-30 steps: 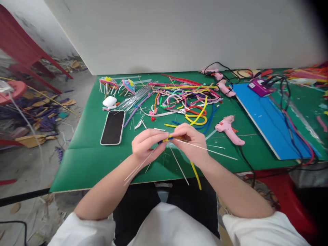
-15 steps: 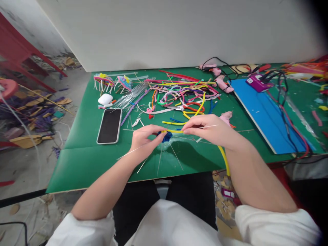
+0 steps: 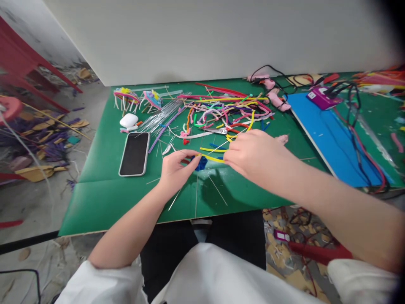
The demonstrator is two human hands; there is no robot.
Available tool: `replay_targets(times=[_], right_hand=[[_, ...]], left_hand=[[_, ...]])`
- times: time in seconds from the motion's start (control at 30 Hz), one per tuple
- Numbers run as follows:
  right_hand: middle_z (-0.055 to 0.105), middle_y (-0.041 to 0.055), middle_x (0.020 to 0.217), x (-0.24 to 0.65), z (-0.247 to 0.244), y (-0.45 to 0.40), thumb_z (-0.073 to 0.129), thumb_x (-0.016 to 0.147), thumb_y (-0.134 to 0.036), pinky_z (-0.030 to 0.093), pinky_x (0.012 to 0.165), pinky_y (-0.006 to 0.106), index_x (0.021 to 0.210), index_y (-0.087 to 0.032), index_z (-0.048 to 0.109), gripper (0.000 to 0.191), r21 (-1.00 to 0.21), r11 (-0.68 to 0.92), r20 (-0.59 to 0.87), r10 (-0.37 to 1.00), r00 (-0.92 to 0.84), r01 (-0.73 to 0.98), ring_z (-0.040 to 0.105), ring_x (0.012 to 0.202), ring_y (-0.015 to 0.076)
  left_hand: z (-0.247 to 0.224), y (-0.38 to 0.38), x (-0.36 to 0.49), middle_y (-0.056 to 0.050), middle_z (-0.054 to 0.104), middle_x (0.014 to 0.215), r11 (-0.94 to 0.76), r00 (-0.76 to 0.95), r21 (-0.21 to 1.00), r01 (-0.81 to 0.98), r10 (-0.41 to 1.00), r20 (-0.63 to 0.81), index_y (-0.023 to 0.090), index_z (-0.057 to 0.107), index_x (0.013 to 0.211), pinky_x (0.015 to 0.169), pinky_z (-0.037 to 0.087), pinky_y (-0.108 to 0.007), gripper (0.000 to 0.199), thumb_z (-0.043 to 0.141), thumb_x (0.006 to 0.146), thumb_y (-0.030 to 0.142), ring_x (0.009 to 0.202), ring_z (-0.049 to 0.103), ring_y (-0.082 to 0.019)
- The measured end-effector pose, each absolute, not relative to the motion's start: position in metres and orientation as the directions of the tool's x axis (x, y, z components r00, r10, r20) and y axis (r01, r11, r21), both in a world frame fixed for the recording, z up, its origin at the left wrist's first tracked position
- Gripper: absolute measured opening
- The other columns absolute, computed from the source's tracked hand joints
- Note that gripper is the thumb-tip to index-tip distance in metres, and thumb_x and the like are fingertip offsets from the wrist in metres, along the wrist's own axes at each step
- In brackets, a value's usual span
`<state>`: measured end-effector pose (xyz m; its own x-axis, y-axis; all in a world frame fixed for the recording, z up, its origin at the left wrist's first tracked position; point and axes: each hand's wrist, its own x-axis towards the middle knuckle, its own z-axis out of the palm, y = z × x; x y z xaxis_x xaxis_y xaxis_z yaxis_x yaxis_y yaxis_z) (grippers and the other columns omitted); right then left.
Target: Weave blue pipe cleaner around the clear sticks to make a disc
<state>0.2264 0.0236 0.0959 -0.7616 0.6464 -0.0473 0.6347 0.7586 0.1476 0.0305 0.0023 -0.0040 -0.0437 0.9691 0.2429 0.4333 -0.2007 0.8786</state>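
You are seated at a green table point(image 3: 104, 198) pushed against a plain white wall, with craft litter over the floor to your left. Your left hand point(image 3: 174, 169) has its fingers closed on a small blue fuzzy piece point(image 3: 201, 162), held just above the table in front of you, and thin white wires splay out beneath it. Your right hand point(image 3: 253, 156) pinches the far end of a yellow pipe cleaner point(image 3: 212, 158) that runs straight across to the blue piece, so the strand is stretched between your two hands. To do this wrap well, keep that strand taut and lay each turn tight beside the last; slack would likely let the coil loosen. Hold the blue piece firmly near where the yellow meets it, so the wires do not twist out of line. Watch the loose wire ends, since they could catch your sleeve or the table. The tangle of coloured pipe cleaners point(image 3: 221, 112) lies just beyond your hands, with scissors point(image 3: 218, 131) in it, close enough to snag your strand if you swing wide. A phone point(image 3: 134, 153) lies to the left, well apart from the work.
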Motion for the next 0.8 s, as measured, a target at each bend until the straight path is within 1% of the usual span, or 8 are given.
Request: replay_targets(times=[0.07, 0.13, 0.23, 0.37, 0.5, 0.6, 0.67, 0.8], right_hand=[[0.059, 0.005, 0.06, 0.217, 0.089, 0.01, 0.05, 0.075, -0.004, 0.025, 0.06, 0.032, 0.061, -0.016, 0.06, 0.021, 0.285, 0.756, 0.075, 0.595, -0.8, 0.589, 0.051, 0.065, 0.0196], [0.055, 0.0044, 0.055, 0.21, 0.077, -0.003, 0.047, 0.076, -0.002, 0.021, 0.058, 0.031, 0.058, -0.016, 0.057, 0.025, 0.337, 0.749, 0.209, 0.532, -0.821, 0.571, 0.045, 0.059, 0.0173], [0.05, 0.0035, 0.051, 0.202, 0.057, -0.016, 0.045, 0.077, -0.002, 0.017, 0.056, 0.031, 0.054, -0.016, 0.054, 0.028, 0.351, 0.75, 0.339, 0.456, -0.823, 0.56, 0.038, 0.055, 0.0161], [0.05, 0.0039, 0.052, 0.192, 0.038, -0.022, 0.043, 0.077, 0.0, 0.017, 0.056, 0.031, 0.057, -0.015, 0.056, 0.029, 0.296, 0.783, 0.391, 0.423, -0.817, 0.547, 0.037, 0.056, 0.016], [0.056, 0.0061, 0.058, 0.184, 0.041, -0.014, 0.039, 0.081, -0.001, 0.02, 0.057, 0.032, 0.065, -0.013, 0.061, 0.03, 0.208, 0.813, 0.381, 0.445, -0.811, 0.544, 0.041, 0.06, 0.0164], [0.059, 0.0067, 0.064, 0.185, 0.058, -0.002, 0.039, 0.084, -0.004, 0.022, 0.058, 0.033, 0.073, -0.014, 0.063, 0.029, 0.158, 0.792, 0.303, 0.529, -0.792, 0.59, 0.045, 0.064, 0.0176], [0.06, 0.0078, 0.067, 0.19, 0.075, 0.004, 0.039, 0.084, -0.006, 0.023, 0.058, 0.033, 0.074, -0.015, 0.063, 0.028, 0.142, 0.756, 0.248, 0.598, -0.762, 0.639, 0.047, 0.067, 0.0191], [0.062, 0.0103, 0.07, 0.2, 0.102, 0.015, 0.04, 0.081, -0.003, 0.026, 0.062, 0.036, 0.07, -0.015, 0.064, 0.029, 0.122, 0.695, 0.151, 0.693, -0.705, 0.709, 0.051, 0.072, 0.0217]], left_hand=[[-0.005, 0.004, 0.03, -0.002, 0.072, 0.077, -0.172, -0.067, 0.899, 0.403, 0.974, 0.216, 0.018, 0.072, 0.08, 0.057, 0.053, -0.02, 0.014, 0.065, 0.075, 0.03, 0.06, 0.063, -0.011], [-0.007, 0.006, 0.029, -0.002, 0.071, 0.075, -0.136, -0.09, 0.923, 0.359, 0.98, 0.179, 0.018, 0.071, 0.079, 0.053, 0.051, -0.019, 0.015, 0.066, 0.074, 0.032, 0.057, 0.062, -0.01], [-0.01, 0.008, 0.03, -0.001, 0.071, 0.073, -0.093, -0.097, 0.94, 0.328, 0.987, 0.131, 0.018, 0.071, 0.079, 0.052, 0.05, -0.019, 0.016, 0.066, 0.074, 0.032, 0.056, 0.061, -0.01], [-0.011, 0.007, 0.032, -0.001, 0.072, 0.075, -0.1, -0.059, 0.921, 0.377, 0.99, 0.132, 0.018, 0.071, 0.078, 0.055, 0.051, -0.019, 0.013, 0.065, 0.074, 0.029, 0.059, 0.063, -0.011], [-0.008, 0.005, 0.035, -0.001, 0.073, 0.077, -0.175, -0.011, 0.884, 0.434, 0.98, 0.199, 0.019, 0.071, 0.079, 0.056, 0.052, -0.021, 0.012, 0.062, 0.075, 0.026, 0.062, 0.064, -0.012], [-0.005, 0.005, 0.035, -0.001, 0.073, 0.076, -0.281, 0.069, 0.83, 0.482, 0.956, 0.284, 0.02, 0.072, 0.077, 0.059, 0.052, -0.022, 0.011, 0.062, 0.072, 0.019, 0.065, 0.066, -0.013], [-0.005, 0.005, 0.035, -0.001, 0.073, 0.075, -0.331, 0.1, 0.802, 0.497, 0.94, 0.326, 0.02, 0.072, 0.076, 0.058, 0.052, -0.021, 0.011, 0.063, 0.071, 0.017, 0.063, 0.065, -0.013], [-0.008, 0.004, 0.035, -0.002, 0.073, 0.076, -0.328, 0.125, 0.82, 0.469, 0.944, 0.306, 0.02, 0.072, 0.08, 0.051, 0.05, -0.02, 0.011, 0.063, 0.074, 0.023, 0.063, 0.065, -0.013]])
